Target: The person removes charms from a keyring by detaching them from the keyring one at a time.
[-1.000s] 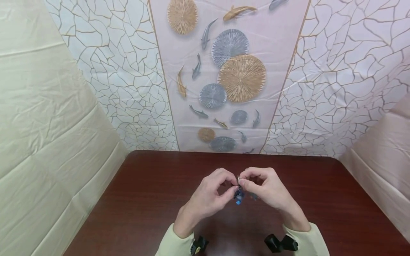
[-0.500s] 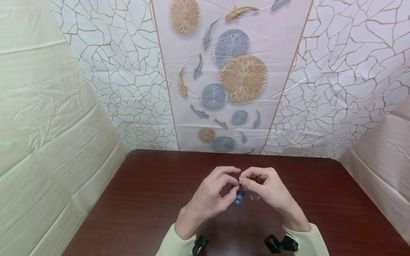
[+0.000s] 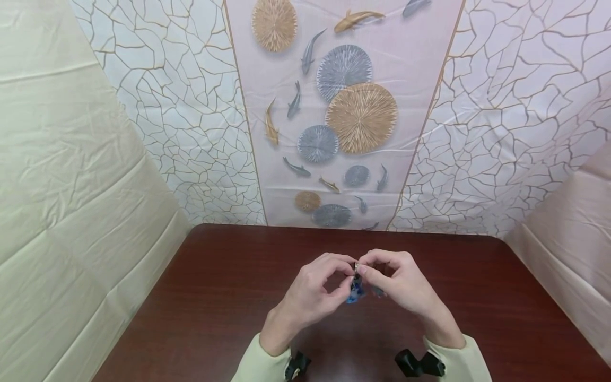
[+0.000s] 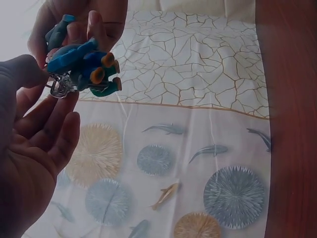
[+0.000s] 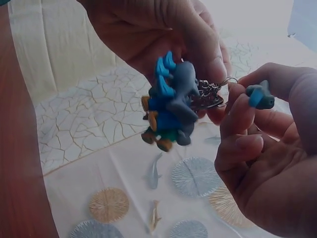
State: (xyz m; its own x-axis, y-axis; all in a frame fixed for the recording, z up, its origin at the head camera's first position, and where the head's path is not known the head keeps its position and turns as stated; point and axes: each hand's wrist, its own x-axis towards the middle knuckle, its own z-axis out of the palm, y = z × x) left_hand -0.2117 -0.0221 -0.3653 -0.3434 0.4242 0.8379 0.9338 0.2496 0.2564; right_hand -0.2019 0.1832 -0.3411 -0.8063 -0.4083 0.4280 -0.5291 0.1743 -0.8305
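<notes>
Several small rubbery figures hang in a bunch of keychains (image 3: 355,293), close over the table in the head view. They are blue, grey and green with orange feet, and metal chains (image 5: 208,94) join them. My left hand (image 3: 315,289) pinches the bunch at its chains and rings. Fingertip to fingertip with it, my right hand (image 3: 401,278) pinches a thin metal ring (image 5: 228,80) at the top. A separate grey-and-blue figure keychain (image 5: 261,96) sits among the right fingers, partly hidden by them in the head view.
A dark red-brown table (image 3: 215,297) spreads beneath both hands. Behind it hangs a patterned cloth (image 3: 329,175) with fish and round leaf prints. Pale cloth (image 3: 86,212) covers the left side, and more cloth (image 3: 568,212) the right. Black wrist straps (image 3: 419,364) circle both sleeves.
The bunch of figures has swung and turned a little under the fingers. My left fingers shift slightly at the rings, while the right hand stays nearly in place.
</notes>
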